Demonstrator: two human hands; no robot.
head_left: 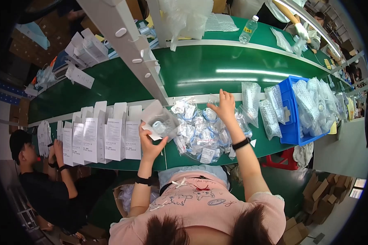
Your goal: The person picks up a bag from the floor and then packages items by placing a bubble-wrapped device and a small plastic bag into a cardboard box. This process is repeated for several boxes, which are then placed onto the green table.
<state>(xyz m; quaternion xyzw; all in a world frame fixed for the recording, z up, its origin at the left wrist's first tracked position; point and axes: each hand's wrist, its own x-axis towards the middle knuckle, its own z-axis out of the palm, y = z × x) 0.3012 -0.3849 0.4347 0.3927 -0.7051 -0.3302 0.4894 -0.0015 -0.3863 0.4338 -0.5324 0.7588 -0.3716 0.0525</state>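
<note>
Fingers: on the left hand [151, 149], thumb and fingers are pinching the near side of a box [152, 111]; on the right hand [225, 107], they are spreading apart, the thumb standing away from the rest.
Right hand position: it is hovering at the far edge of the bags [202, 134]; whether a fingertip is touching plastic, the view is not telling.
Box: it is tilting in the left hand, its open top showing, just left of the bags.
Box contents: a pale blue item [159, 125] is sitting inside; its exact kind is remaining unclear.
Bags: clear, small, they are lying heaped on the green table [170, 160], in front of the person.
Row of cartons [95, 139]: white, upright, they are standing left of the box.
Co-worker: a person in black [45, 192] is reaching toward the row's left end.
Bubble packs [270, 118]: several are lying between the bags and the bin.
Bin [288, 108]: blue, it is holding more wrapped packs.
Bottle [248, 30]: clear, it is standing on the far table.
</note>
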